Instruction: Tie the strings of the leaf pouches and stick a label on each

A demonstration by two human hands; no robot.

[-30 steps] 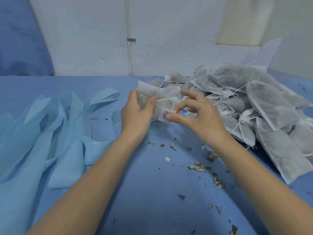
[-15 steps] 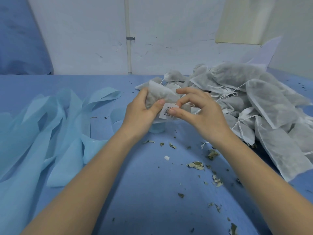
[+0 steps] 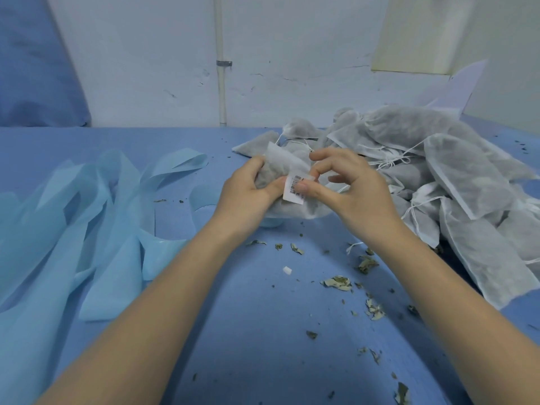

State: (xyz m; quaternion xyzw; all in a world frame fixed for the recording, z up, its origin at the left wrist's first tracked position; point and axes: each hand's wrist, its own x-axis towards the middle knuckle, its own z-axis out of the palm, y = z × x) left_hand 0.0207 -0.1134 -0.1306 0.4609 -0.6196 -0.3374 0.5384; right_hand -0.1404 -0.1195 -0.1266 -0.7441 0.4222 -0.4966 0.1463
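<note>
left hand (image 3: 248,191) gripping a leaf pouch (image 3: 280,171) above the blue table (image 3: 263,331), thumb on its front. right hand (image 3: 350,191) pinching a barcode label (image 3: 295,188) against the pouch, other fingers curled and spread. pile of pouches (image 3: 438,171) just beside, at right.

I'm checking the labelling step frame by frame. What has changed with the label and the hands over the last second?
The right hand brought the barcode label up from low on the held pouch and turned it face up; its thumb now presses it onto the pouch. The left hand kept its grip on the pouch. The pouch pile and blue strips stayed put.
</note>
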